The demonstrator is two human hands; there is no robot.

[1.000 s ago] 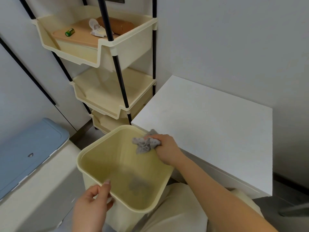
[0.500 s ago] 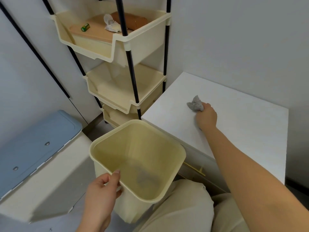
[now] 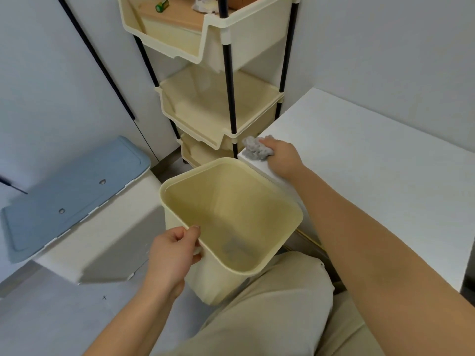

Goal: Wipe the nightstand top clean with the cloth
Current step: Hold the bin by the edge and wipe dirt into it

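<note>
The white nightstand top [image 3: 365,160] fills the right side of the head view. A crumpled grey cloth [image 3: 254,148] lies pressed on its near left corner, gripped by my right hand [image 3: 282,158]. My left hand [image 3: 172,250] holds the near rim of a pale yellow bin [image 3: 231,217], which sits just below that corner. Something grey lies blurred at the bin's bottom.
A cream shelf rack [image 3: 218,106] with black poles stands against the wall left of the nightstand; its top tray holds a small green battery [image 3: 162,6] and a wooden board. A white box with a blue lid [image 3: 69,194] sits at the left. My beige-trousered leg [image 3: 270,312] is below.
My right hand went from above the bin out onto the middle of the nightstand top, then swept the cloth back to the near left corner. The left hand kept hold of the bin.
</note>
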